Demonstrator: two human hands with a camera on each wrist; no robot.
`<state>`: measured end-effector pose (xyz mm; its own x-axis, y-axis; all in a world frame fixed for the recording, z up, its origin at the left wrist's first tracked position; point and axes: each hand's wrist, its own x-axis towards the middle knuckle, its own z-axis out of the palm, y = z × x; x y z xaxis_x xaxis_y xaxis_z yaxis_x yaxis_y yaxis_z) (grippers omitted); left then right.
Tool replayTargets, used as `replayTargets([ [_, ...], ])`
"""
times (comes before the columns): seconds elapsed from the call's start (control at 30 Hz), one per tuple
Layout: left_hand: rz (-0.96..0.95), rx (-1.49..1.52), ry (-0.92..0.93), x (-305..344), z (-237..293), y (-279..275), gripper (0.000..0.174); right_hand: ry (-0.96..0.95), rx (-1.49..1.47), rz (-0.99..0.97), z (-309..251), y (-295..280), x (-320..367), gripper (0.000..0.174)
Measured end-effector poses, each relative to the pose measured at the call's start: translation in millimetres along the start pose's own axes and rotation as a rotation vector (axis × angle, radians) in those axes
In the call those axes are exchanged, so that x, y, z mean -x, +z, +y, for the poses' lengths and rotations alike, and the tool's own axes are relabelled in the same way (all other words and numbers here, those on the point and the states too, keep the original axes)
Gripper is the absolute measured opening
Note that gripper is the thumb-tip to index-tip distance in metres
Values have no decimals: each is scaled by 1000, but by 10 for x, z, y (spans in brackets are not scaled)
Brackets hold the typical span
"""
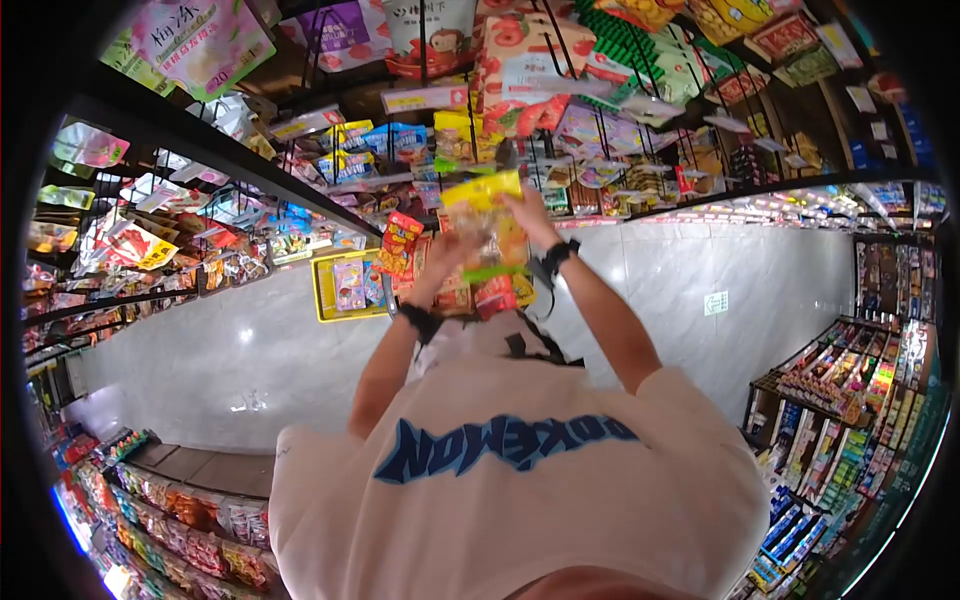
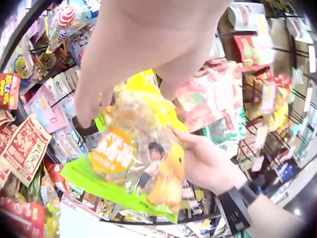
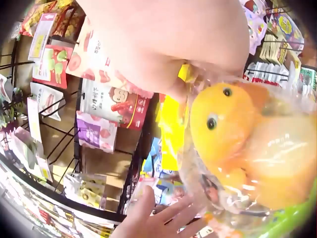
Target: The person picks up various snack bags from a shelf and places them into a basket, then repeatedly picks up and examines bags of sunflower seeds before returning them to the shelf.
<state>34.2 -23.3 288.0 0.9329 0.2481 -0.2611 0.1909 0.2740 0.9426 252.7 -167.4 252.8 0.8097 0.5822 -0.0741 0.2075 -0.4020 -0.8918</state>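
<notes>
A clear plastic toy bag (image 1: 493, 225) with a yellow top and a green lower edge is held up before the person's chest. Inside it sits an orange-yellow toy figure (image 3: 223, 126) with round eyes. My right hand (image 1: 530, 213) pinches the bag near its yellow top, the thumb showing on its edge in the left wrist view. On the bag's other side is my left hand (image 1: 438, 262); in the right wrist view its fingers (image 3: 173, 213) are straight and spread, right at the bag's side. A round orange label (image 2: 113, 151) shows on the bag's front.
A yellow basket (image 1: 318, 290) with packets in it stands on the grey floor (image 1: 640, 300). Red snack packets (image 1: 400, 243) are beside the left forearm. Hanging racks of bagged snacks (image 1: 530, 70) rise ahead, and more shelves (image 1: 810, 400) line the right and lower left.
</notes>
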Motion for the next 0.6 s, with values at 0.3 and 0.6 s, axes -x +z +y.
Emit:
replayTargets([
  [0.3,315,-95,-215,-1331,-433,-281,72,347,-195,-283,-188,-364,-432,22],
  [0.6,314,54,-88,-1731,-413,-446,20,-82,-84,-197,131,-135,-738,22],
])
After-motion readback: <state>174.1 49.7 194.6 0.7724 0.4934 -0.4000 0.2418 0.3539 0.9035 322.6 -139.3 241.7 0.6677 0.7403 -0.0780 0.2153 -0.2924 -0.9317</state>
